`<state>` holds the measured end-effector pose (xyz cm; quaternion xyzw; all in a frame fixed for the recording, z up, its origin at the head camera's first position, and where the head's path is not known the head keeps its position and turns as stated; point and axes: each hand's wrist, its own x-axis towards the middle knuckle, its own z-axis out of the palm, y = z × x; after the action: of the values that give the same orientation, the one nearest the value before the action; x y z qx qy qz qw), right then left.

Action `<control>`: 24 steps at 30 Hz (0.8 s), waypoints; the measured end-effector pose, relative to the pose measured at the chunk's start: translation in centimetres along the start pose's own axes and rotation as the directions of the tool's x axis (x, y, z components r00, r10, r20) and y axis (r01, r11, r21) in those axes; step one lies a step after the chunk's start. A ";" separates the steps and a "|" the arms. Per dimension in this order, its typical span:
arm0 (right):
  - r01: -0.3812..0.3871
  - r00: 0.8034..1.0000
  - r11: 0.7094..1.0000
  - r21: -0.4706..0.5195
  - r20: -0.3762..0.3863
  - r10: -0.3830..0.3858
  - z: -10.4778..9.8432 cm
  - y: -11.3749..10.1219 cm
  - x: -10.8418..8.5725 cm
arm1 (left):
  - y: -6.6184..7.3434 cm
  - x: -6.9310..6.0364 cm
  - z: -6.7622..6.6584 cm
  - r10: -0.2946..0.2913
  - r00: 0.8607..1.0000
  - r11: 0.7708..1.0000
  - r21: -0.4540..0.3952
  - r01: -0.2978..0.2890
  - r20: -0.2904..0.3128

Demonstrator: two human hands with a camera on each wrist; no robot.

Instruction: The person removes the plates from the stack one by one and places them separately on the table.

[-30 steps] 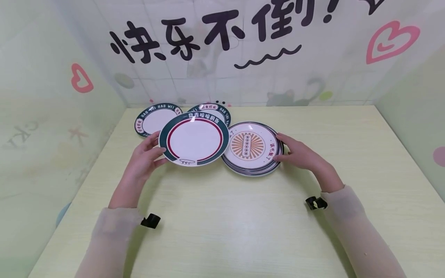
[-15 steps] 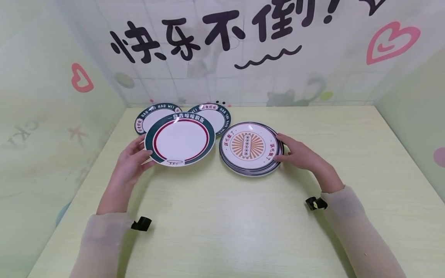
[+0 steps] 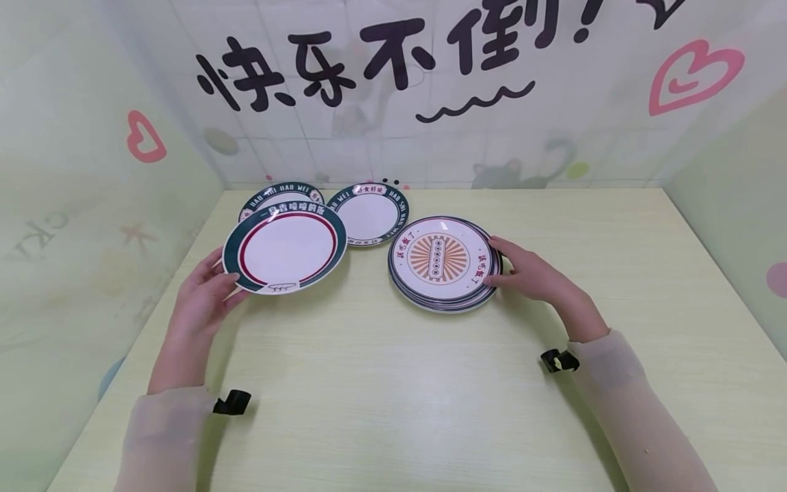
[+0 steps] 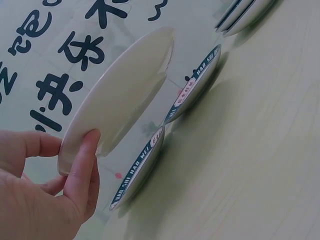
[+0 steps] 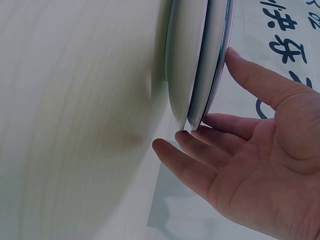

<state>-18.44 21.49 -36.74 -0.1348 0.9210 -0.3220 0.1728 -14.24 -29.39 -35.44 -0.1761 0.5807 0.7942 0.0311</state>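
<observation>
While left hand pinches raised green-rimmed plate by its edge, right hand, fingers loosely spread, touches sunburst-topped plate stack.

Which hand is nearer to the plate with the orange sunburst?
Right. The right hand touches the sunburst plate at its rim; the left hand is farther left, holding the red-ringed plate.

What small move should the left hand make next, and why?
Probably lower the red-ringed plate onto the table in front of the HAO SHI HAO WEI plates: the left hand pinches its rim, holding it raised and apart from them.
</observation>
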 end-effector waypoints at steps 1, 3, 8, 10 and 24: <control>-0.001 1.000 1.000 0.002 0.000 0.001 0.0 0.0 0.0 | 0.0 0.0 -0.2 -0.007 1.000 1.000 -0.005 0.007 -0.018; -0.002 1.000 1.000 0.004 0.000 0.002 0.0 0.0 0.0 | 0.1 0.0 -0.8 -0.018 0.999 1.000 -0.025 0.017 -0.042; 0.006 1.000 1.000 0.012 -0.005 -0.006 0.1 0.1 -0.1 | 0.0 -0.1 -2.2 -0.021 0.996 0.997 -0.070 0.015 -0.083; 0.010 1.000 1.000 0.015 -0.006 -0.010 0.1 0.2 -0.1 | 0.0 -0.2 -2.8 -0.020 0.996 0.996 -0.087 0.012 -0.091; 0.012 1.000 1.000 0.015 -0.008 -0.012 0.2 0.3 -0.2 | -0.4 -0.6 -6.1 -0.021 0.990 0.982 -0.191 -0.005 -0.137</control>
<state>-18.24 21.68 -37.04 -0.1378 0.9184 -0.3308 0.1680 -12.10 -34.83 -37.25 -0.2355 0.5020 0.8319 -0.0232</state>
